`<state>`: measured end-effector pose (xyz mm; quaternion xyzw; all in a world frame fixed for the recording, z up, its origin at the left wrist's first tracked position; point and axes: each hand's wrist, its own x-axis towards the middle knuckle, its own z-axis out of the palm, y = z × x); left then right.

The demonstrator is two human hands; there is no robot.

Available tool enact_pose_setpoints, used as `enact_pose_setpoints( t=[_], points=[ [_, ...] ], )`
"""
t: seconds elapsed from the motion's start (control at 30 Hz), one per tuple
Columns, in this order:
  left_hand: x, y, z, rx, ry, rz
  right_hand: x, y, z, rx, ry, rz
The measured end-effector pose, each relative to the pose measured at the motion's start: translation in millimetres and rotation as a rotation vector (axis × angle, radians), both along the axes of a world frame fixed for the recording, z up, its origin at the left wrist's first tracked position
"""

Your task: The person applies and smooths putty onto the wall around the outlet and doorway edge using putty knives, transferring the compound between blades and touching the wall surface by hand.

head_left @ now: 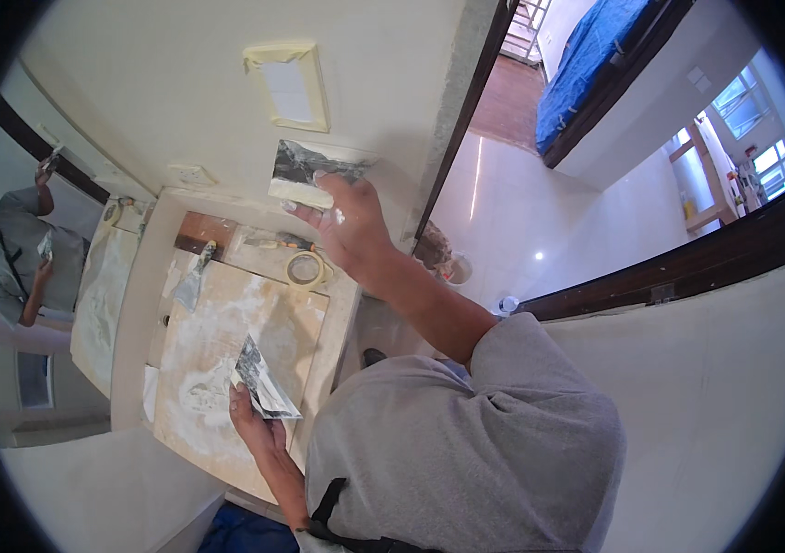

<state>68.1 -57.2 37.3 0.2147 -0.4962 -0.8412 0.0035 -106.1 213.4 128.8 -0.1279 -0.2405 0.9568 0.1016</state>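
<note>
My right hand point(348, 219) is raised to the wall point(171, 92) with its fingers closed on a wide, flat putty scraper point(295, 164). White putty covers the scraper's lower edge, and some spots my fingers. The blade lies at or very close to the wall; I cannot tell whether it touches. Lower down, over a wooden board point(295, 323), my left hand point(254, 422) grips a second flat scraper point(263, 382), tilted and smeared with white putty. White putty point(203, 392) is spread on the board beside this hand.
Another scraper point(191, 281) lies at the board's far left, near a roll of masking tape point(304, 269) and an orange-handled tool point(289, 241). A taped-over wall plate point(291, 88) is above my right hand. A mirror point(88, 276) stands left; a doorway point(503, 184) opens right.
</note>
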Motion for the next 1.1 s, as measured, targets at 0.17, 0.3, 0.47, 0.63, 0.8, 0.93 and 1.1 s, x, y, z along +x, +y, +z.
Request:
enact_pose_setpoints(
  t=[0.17, 0.3, 0.47, 0.63, 0.8, 0.93, 1.1],
  points=[
    [-10, 5, 10, 0.004, -0.004, 0.063, 49, -10, -47, 1.339, 0.241, 0.117],
    [-24, 16, 24, 0.016, 0.076, 0.084, 84, -31, -58, 0.903, -0.052, 0.484],
    [-42, 36, 7, 0.060, 0.114, 0.168, 97, -27, -69, 1.400, 0.269, 0.344],
    [-51, 56, 4, 0.116, 0.057, 0.328, 109, -39, -64, 1.600, 0.591, 0.267],
    [-50, 53, -1, 0.129, 0.188, 0.302, 101, -37, -49, 1.999, 0.671, 0.575],
    [-49, 41, -5, 0.129, 0.151, 0.310, 103, -42, -38, 1.934, 0.674, 0.710],
    [-49, 35, -23, 0.059, 0.166, 0.412, 109, -58, -53, 2.021, 0.647, 0.669]
  ],
)
